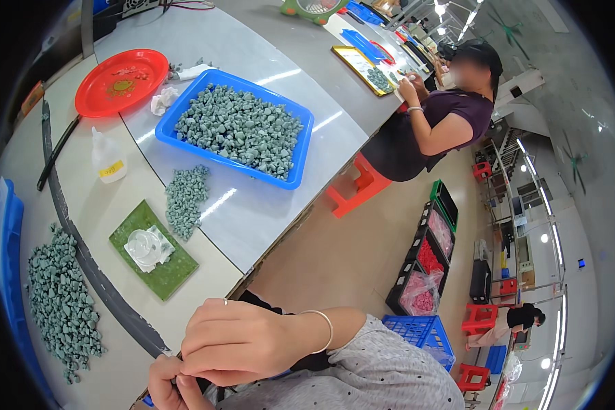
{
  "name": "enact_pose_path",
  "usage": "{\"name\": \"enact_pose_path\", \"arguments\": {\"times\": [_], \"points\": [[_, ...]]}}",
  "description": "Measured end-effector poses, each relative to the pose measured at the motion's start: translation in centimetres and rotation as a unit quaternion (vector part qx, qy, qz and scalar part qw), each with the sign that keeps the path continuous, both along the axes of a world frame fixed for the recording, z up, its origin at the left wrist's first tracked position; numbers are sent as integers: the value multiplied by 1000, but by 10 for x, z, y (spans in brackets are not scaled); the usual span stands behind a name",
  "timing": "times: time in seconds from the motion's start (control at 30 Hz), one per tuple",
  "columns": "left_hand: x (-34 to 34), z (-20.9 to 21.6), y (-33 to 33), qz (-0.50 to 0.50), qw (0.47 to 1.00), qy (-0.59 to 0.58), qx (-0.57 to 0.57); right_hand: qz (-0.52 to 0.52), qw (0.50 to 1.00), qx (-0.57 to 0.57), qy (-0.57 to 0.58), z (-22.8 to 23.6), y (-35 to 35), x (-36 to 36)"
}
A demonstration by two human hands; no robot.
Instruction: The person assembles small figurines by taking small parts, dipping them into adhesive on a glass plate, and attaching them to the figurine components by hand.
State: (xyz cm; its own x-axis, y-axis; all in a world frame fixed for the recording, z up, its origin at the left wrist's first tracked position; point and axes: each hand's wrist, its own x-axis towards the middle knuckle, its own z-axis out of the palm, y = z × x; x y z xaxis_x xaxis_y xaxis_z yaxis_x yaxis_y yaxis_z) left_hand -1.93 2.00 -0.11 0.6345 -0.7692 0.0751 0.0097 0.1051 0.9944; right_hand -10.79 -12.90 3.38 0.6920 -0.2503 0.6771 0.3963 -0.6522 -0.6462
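My right hand (pixel 242 339), with a ring and a pale bracelet, is bent over the fingertips of my left hand (pixel 171 384) at the table's near edge. Both hands are closed, fingers pressed together; whatever they hold is hidden. Most of my left hand falls below the picture. Beyond them lies a green mat (pixel 174 273) bearing a small clear round dish (pixel 144 249) on a piece of white material. Beside the mat is a small heap of grey-green pieces (pixel 186 198). A larger heap of similar pieces (pixel 61 301) spreads at the left.
A blue tray (pixel 236 172) full of grey-green pieces stands farther back, near a red plate (pixel 92 92), crumpled tissue (pixel 164 101) and a white squeeze bottle (pixel 108 154). A black stick (pixel 60 150) lies left. A co-worker (pixel 451 116) sits at the far table; crates (pixel 396 294) line the floor.
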Motion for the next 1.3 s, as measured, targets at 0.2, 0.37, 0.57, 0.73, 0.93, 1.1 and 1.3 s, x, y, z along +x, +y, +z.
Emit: {"name": "enact_pose_path", "arguments": {"times": [0.2,0.37,0.57,0.73,0.93,1.1,1.3], "points": [[0,1,-1,2,1000,14,4,0,999,-41,19,3,-3,-2],[1,-2,-1,10,999,-37,1,-19,997,-70,28,6,-2,-4],[-2,5,3,11,1000,-6,3,18,995,-99,-2,8,-4,-4],[6,8,-7,-32,996,-67,-42,8,986,-166,6,10,-9,-4],[22,17,-7,-117,993,-17,-30,-80,979,-162,91,22,-21,1],[26,20,1,-130,969,203,-58,-228,935,-270,19,1,-67,34],[22,13,5,-125,933,302,-150,-175,923,-340,35,-5,-73,54]]}}
